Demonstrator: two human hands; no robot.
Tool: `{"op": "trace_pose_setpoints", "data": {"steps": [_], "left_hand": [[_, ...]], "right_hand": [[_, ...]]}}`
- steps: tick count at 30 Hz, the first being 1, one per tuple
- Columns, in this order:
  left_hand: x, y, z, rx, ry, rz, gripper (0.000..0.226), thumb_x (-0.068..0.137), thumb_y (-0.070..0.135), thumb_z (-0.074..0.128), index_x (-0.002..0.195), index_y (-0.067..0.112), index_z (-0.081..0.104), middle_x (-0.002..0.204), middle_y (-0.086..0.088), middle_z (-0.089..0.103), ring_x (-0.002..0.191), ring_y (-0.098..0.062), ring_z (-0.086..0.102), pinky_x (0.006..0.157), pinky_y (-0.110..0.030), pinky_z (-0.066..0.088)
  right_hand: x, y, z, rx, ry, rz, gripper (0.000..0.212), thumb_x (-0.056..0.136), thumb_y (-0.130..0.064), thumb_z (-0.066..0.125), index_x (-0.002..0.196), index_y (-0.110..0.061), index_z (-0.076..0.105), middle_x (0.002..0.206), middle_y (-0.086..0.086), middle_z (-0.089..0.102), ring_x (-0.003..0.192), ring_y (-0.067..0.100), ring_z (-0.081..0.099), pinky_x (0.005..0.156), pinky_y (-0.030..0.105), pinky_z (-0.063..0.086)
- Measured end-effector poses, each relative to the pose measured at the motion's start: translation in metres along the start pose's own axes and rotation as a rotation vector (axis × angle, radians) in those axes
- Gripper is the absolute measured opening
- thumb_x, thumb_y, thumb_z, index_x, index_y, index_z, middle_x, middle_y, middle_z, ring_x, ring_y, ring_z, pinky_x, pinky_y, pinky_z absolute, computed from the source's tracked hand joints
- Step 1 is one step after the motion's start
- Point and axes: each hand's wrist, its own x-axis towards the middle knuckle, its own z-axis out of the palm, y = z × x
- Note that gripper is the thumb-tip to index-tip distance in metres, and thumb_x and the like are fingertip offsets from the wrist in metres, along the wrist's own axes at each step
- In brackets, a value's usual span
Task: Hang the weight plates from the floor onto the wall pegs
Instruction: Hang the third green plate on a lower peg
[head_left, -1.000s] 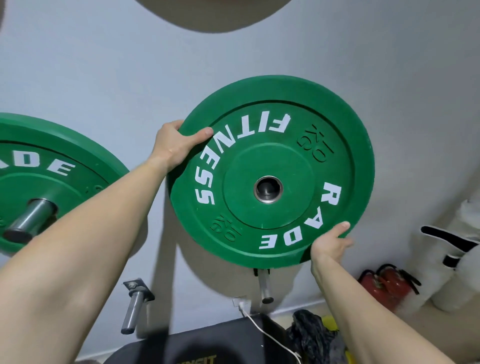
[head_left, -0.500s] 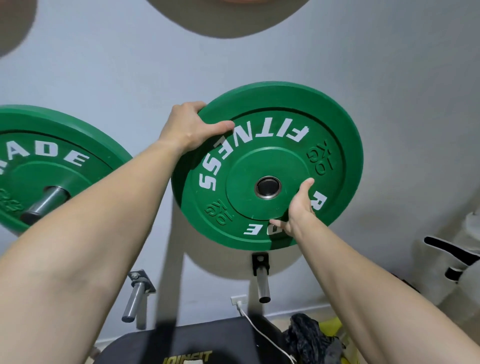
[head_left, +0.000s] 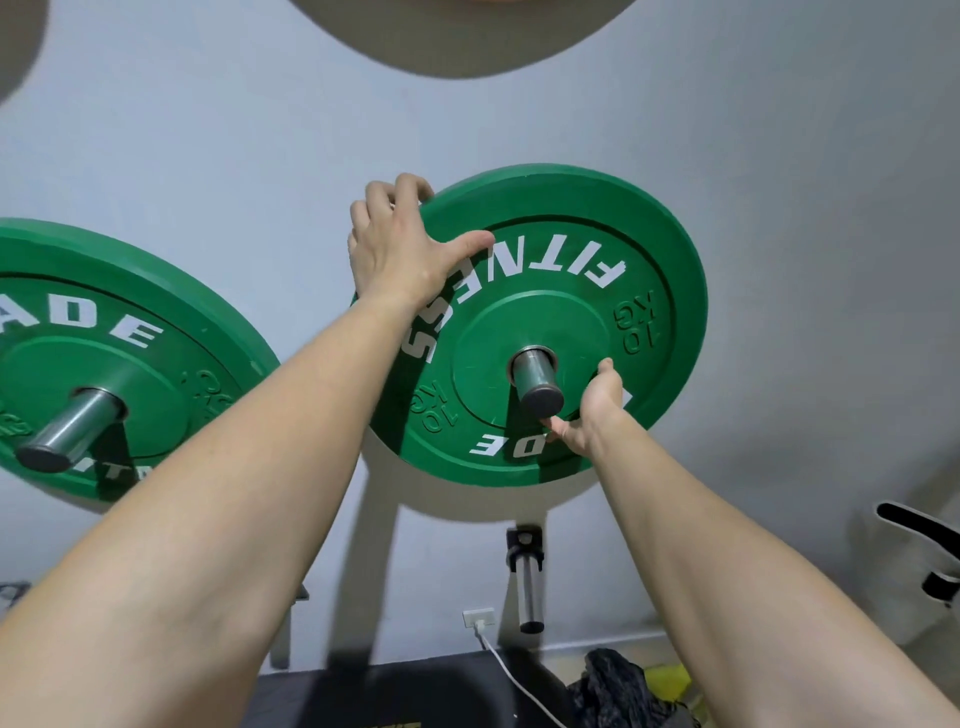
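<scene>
A green 10 kg weight plate (head_left: 566, 291) with white lettering hangs on a steel wall peg (head_left: 536, 378) that sticks out through its centre hole. My left hand (head_left: 402, 249) grips the plate's upper left rim, fingers curled behind the edge and thumb on the face. My right hand (head_left: 595, 408) lies flat against the plate's lower right face beside the peg, fingers spread. A second green plate (head_left: 135, 332) sits on its own peg (head_left: 70, 428) at the left.
An empty peg (head_left: 530, 587) juts from the wall below the middle plate. A wall socket with a white cable (head_left: 480, 621) is near it. A black bench (head_left: 415, 691), dark cloth (head_left: 623, 686) and a white bag (head_left: 919, 571) lie lower down. A round shadow (head_left: 467, 36) is overhead.
The plate has slid back onto the peg, which now pokes through its hole. My right hand went from the lower rim to the plate's face. My left hand shifted up the rim.
</scene>
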Motion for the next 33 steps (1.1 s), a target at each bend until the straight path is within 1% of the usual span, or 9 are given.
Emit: {"op": "trace_pose_setpoints", "data": {"steps": [2,6,10,15,19,22,25,28,33], "left_hand": [[0.006,-0.006,0.004,-0.023,-0.014,0.026,0.079,0.066,0.083,0.065,0.122,0.03,0.048,0.125,0.001,0.046,0.12,-0.023,0.042,0.099,-0.039,0.042],[0.021,-0.014,0.011,-0.057,-0.062,0.063,0.078,0.065,0.083,0.066,0.121,0.032,0.047,0.125,0.001,0.046,0.121,-0.022,0.04,0.099,-0.036,0.037],[0.029,-0.015,0.015,-0.04,-0.07,0.092,0.078,0.066,0.083,0.065,0.121,0.032,0.047,0.126,0.001,0.049,0.12,-0.022,0.042,0.096,-0.038,0.035],[0.029,-0.012,0.018,-0.002,-0.032,0.103,0.077,0.068,0.083,0.065,0.122,0.031,0.047,0.125,0.001,0.049,0.118,-0.022,0.043,0.095,-0.036,0.035],[0.019,-0.007,0.016,0.026,-0.062,0.021,0.076,0.073,0.079,0.064,0.131,0.033,0.044,0.129,-0.003,0.042,0.121,-0.024,0.039,0.098,-0.038,0.032],[0.0,0.001,0.018,0.129,-0.017,0.019,0.072,0.087,0.061,0.064,0.146,0.031,0.035,0.141,-0.009,0.035,0.128,-0.031,0.035,0.103,-0.043,0.032],[-0.016,0.004,0.019,0.248,0.023,0.192,0.092,0.085,0.046,0.074,0.157,0.03,0.018,0.155,-0.014,0.025,0.142,-0.035,0.026,0.114,-0.048,0.028],[-0.023,0.002,0.02,0.335,-0.055,0.29,0.12,0.078,0.048,0.081,0.16,0.025,-0.004,0.163,-0.015,0.015,0.149,-0.036,0.018,0.121,-0.052,0.021],[-0.025,0.003,0.019,0.399,-0.087,0.27,0.132,0.073,0.046,0.086,0.158,0.02,-0.013,0.162,-0.021,0.009,0.148,-0.041,0.016,0.121,-0.055,0.02]], "right_hand": [[0.008,0.003,0.007,0.013,0.001,0.001,0.074,0.099,-0.064,0.036,0.156,-0.018,0.026,0.158,0.02,0.029,0.123,0.041,0.055,0.077,0.044,0.059],[0.026,0.012,0.019,0.072,0.045,-0.023,0.084,0.091,-0.073,0.038,0.154,-0.018,0.026,0.141,0.021,0.05,0.091,0.038,0.07,0.08,0.048,0.061],[0.045,0.009,0.021,0.097,0.008,-0.015,0.085,0.092,-0.072,0.038,0.158,-0.023,0.015,0.155,0.019,0.035,0.109,0.041,0.065,0.092,0.055,0.055],[0.056,0.007,0.025,0.083,0.029,-0.023,0.085,0.093,-0.073,0.036,0.159,-0.027,0.011,0.157,0.019,0.033,0.119,0.041,0.06,0.101,0.055,0.05],[0.047,0.008,0.005,-0.123,-0.021,-0.046,0.069,0.1,-0.061,0.037,0.157,-0.023,0.023,0.158,0.019,0.031,0.128,0.042,0.052,0.1,0.055,0.05],[0.042,0.009,-0.016,-0.489,0.265,-0.3,0.056,0.099,-0.034,0.043,0.148,-0.008,0.034,0.15,0.019,0.036,0.124,0.041,0.049,0.099,0.049,0.044],[0.028,-0.015,-0.034,-0.674,0.407,-0.614,0.069,0.093,-0.023,0.052,0.153,-0.007,0.023,0.15,0.018,0.026,0.128,0.043,0.043,0.105,0.048,0.038],[0.013,-0.06,-0.041,-0.766,0.42,-0.758,0.076,0.092,-0.027,0.056,0.156,-0.011,0.018,0.154,0.015,0.022,0.136,0.039,0.035,0.108,0.047,0.036],[-0.001,-0.1,-0.027,-0.87,0.259,-0.82,0.08,0.094,-0.045,0.051,0.16,-0.024,0.01,0.163,0.006,0.018,0.145,0.036,0.026,0.116,0.049,0.027]]}}
